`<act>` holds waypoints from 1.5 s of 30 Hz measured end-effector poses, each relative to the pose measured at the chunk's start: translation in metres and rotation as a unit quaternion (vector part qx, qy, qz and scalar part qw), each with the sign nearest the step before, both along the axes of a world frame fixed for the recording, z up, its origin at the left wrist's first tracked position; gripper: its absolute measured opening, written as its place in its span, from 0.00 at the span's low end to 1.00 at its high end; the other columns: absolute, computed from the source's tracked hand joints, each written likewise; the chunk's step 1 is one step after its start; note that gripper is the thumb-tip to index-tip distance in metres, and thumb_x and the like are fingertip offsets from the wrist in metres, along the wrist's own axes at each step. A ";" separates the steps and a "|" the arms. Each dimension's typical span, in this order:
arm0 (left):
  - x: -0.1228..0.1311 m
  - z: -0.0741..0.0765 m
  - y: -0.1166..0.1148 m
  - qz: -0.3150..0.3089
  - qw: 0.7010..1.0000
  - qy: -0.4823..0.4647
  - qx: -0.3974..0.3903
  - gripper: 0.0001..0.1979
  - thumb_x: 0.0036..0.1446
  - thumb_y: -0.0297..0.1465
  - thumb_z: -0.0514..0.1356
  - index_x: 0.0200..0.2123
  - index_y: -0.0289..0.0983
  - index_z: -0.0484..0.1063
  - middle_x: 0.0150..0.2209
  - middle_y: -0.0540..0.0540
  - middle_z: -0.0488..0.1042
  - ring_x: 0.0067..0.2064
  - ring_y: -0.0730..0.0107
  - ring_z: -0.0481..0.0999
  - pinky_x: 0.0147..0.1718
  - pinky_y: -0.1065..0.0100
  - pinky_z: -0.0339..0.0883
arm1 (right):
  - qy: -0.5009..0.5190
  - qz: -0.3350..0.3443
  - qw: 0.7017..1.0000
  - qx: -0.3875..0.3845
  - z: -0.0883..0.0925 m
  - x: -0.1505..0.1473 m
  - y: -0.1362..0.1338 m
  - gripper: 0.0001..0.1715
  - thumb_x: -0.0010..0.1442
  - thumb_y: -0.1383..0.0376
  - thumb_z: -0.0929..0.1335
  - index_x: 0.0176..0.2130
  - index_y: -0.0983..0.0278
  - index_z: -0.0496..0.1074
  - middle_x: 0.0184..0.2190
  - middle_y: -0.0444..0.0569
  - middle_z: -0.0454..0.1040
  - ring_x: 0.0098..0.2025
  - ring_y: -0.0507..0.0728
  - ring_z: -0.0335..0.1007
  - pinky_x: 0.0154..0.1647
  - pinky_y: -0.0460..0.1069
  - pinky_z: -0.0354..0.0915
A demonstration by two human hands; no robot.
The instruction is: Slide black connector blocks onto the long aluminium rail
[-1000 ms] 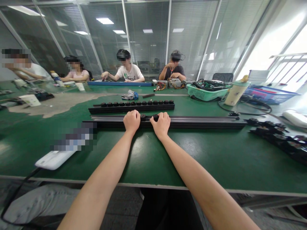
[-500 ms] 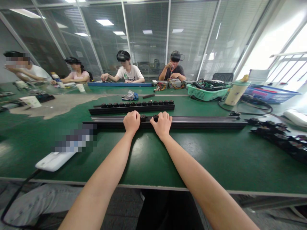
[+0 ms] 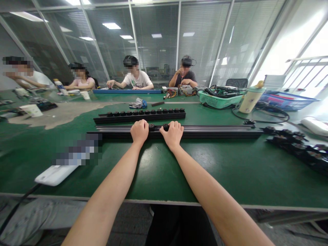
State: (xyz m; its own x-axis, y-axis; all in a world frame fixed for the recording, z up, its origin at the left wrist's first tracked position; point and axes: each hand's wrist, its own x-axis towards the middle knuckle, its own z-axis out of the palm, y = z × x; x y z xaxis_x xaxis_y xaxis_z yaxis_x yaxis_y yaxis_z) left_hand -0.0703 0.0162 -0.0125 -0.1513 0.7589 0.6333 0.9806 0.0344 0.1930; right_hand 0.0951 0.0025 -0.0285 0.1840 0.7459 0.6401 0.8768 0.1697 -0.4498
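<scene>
A long black rail (image 3: 217, 133) with a silvery inner strip lies crosswise on the green table. My left hand (image 3: 139, 132) is closed over it just left of centre, fingers curled over the far side. To the right, my right hand (image 3: 173, 134) also grips the rail, its thumb against a small black round part (image 3: 165, 127). Another such black part (image 3: 151, 127) sits in the rail beside my left hand. Behind lies a shorter black rail (image 3: 139, 118) carrying a row of several similar parts. My fingertips are hidden behind the rail.
At the left lies a white power strip (image 3: 50, 176), partly blurred. More black parts (image 3: 294, 143) are heaped at the right. A green basket (image 3: 222, 100), a cream bottle (image 3: 251, 99) and a blue basket (image 3: 294, 102) stand farther back. Several people sit across the table.
The whole view has shifted very slightly. Both hands keep the same places on the rail, with no visible change in grip.
</scene>
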 end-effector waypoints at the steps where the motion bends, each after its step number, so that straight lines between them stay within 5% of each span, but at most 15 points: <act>1: 0.000 0.000 0.000 0.000 1.000 0.001 0.001 0.19 0.71 0.35 0.44 0.38 0.40 0.74 0.39 0.40 0.79 0.45 0.56 0.76 0.38 0.62 0.60 | 0.000 -0.001 1.000 -0.001 0.000 0.000 0.000 0.15 0.62 0.55 0.67 0.40 0.64 0.70 0.42 0.57 0.73 0.49 0.66 0.67 0.52 0.58 0.58; 9: -0.001 -0.002 0.002 -0.002 1.000 0.008 0.007 0.19 0.71 0.35 0.44 0.38 0.40 0.74 0.38 0.40 0.79 0.44 0.56 0.76 0.37 0.63 0.59 | 0.009 -0.018 1.000 0.011 -0.001 -0.002 0.000 0.15 0.62 0.55 0.68 0.40 0.64 0.70 0.42 0.59 0.74 0.48 0.67 0.67 0.52 0.59 0.58; 18: -0.001 -0.001 0.001 0.003 1.000 0.012 0.005 0.18 0.70 0.35 0.45 0.37 0.40 0.74 0.38 0.40 0.79 0.44 0.56 0.76 0.36 0.62 0.59 | 0.028 -0.020 0.996 -0.083 0.012 0.003 0.002 0.20 0.60 0.51 0.71 0.39 0.65 0.72 0.45 0.61 0.74 0.50 0.67 0.69 0.52 0.58 0.59; 29: -0.001 -0.001 0.002 -0.009 1.000 -0.008 0.010 0.19 0.70 0.35 0.45 0.36 0.40 0.74 0.38 0.39 0.79 0.43 0.55 0.76 0.36 0.61 0.58 | 0.004 0.101 0.983 -0.153 0.020 0.033 0.009 0.19 0.61 0.49 0.73 0.37 0.62 0.74 0.39 0.51 0.74 0.45 0.61 0.69 0.46 0.52 0.59; 37: -0.002 -0.001 0.001 -0.010 1.000 -0.001 0.012 0.19 0.70 0.34 0.45 0.35 0.40 0.74 0.37 0.40 0.79 0.43 0.57 0.76 0.36 0.63 0.59 | 0.006 0.108 0.993 -0.049 -0.005 0.038 0.000 0.16 0.67 0.52 0.69 0.46 0.60 0.79 0.42 0.51 0.73 0.49 0.61 0.66 0.52 0.54 0.56; 45: -0.003 -0.002 0.003 0.000 1.000 0.014 0.011 0.19 0.71 0.35 0.44 0.36 0.40 0.74 0.37 0.41 0.79 0.43 0.57 0.76 0.36 0.62 0.59 | 0.037 0.082 0.995 -0.050 -0.001 0.030 -0.006 0.18 0.66 0.51 0.70 0.44 0.61 0.81 0.43 0.52 0.73 0.49 0.63 0.62 0.52 0.55 0.53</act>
State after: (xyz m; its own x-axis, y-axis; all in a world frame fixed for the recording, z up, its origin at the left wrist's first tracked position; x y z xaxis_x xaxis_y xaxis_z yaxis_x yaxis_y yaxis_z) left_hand -0.0730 0.0191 -0.0148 -0.1337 0.7454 0.6531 0.9855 0.0305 0.1669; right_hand 0.1252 -0.0033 -0.0299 0.0993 0.8289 0.5505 0.8051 0.2582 -0.5340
